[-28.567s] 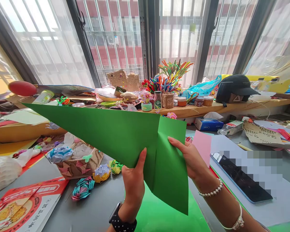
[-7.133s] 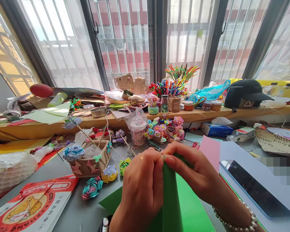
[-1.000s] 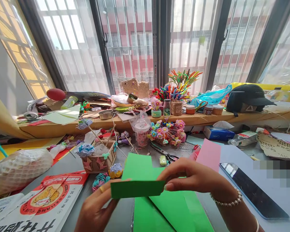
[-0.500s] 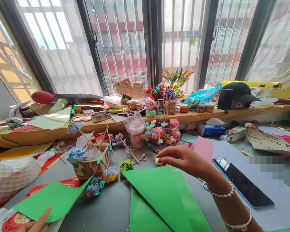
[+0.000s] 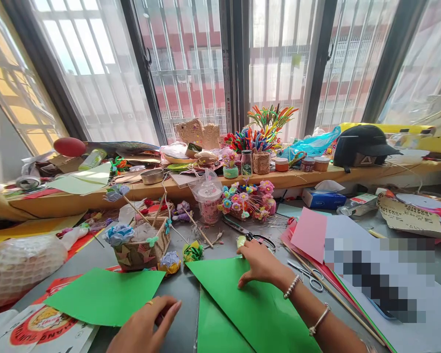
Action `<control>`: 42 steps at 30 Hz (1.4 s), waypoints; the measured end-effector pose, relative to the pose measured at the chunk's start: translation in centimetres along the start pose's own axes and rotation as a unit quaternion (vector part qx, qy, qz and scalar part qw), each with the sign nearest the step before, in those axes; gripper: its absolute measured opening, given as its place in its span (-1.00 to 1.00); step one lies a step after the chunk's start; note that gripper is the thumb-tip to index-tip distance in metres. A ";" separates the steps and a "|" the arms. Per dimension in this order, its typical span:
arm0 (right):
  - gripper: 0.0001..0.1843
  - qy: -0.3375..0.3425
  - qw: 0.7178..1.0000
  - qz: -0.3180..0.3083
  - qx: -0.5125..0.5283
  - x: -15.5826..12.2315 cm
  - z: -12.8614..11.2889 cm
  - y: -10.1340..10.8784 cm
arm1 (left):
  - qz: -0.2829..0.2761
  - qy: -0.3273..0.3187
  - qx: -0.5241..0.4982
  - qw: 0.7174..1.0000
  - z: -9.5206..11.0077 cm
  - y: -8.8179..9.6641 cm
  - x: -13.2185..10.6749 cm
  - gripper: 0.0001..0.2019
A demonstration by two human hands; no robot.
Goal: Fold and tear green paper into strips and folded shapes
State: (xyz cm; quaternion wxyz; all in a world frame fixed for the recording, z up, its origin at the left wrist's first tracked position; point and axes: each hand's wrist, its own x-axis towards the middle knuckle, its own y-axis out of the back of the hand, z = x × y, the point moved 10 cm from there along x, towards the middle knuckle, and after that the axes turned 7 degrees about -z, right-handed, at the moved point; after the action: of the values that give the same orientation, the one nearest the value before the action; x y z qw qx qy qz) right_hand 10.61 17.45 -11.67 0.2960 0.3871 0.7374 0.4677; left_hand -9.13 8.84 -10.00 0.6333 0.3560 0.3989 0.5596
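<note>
My right hand (image 5: 259,264) rests over the upper part of a large green paper sheet (image 5: 238,301). Its fingers reach the sheet's far edge and the thumb lies apart on the surface, with nothing held. Just beyond the fingertips is a small pale yellow-green piece (image 5: 241,240), partly hidden. My left hand (image 5: 143,321), loosely curled with thumb and fingers apart, hovers empty near the front edge. Left of it, a separate green paper piece (image 5: 106,296) with a curved lower edge lies on printed packaging (image 5: 53,326).
Black-handled scissors (image 5: 262,241) and silver scissors (image 5: 310,279) lie beyond and right of the green sheet. A basket (image 5: 143,252) with paper flowers stands left of centre. White sheets (image 5: 419,304) and a wooden stick (image 5: 338,296) are at right. A plastic cup (image 5: 208,206) stands behind.
My left hand has left the smaller green piece, now flatter, and moved right. My right hand has come down and left onto the large sheet, uncovering both scissors.
</note>
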 end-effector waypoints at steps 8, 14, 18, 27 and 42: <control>-0.70 0.009 0.992 0.058 0.113 -1.2 0.7 -0.2 | -0.014 -0.094 -0.049 0.994 3.5 -4.0 2.6 -0.70; -0.83 -0.017 0.945 0.132 0.300 -3.6 3.1 2.1 | -0.041 -0.073 -0.212 0.974 3.7 -4.0 2.7 -0.66; -0.72 -0.046 0.897 0.187 0.397 -4.9 4.2 3.0 | -0.117 -0.082 -0.329 0.933 6.0 -5.3 2.7 -0.68; -0.58 -0.080 0.853 0.120 0.501 -6.9 5.5 -0.4 | -0.076 -0.086 -0.368 0.923 6.0 -5.4 5.3 -0.70; -0.61 -0.086 0.814 0.188 0.543 -8.3 6.3 -1.2 | 0.029 -0.184 -0.210 0.960 7.4 -6.8 2.7 -0.09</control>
State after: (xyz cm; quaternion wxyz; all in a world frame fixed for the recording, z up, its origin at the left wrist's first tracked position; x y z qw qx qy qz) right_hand 19.61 12.98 -14.56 0.0062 0.6546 0.7560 0.0021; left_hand 0.55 10.66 -13.21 0.7397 0.3230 0.1385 0.5738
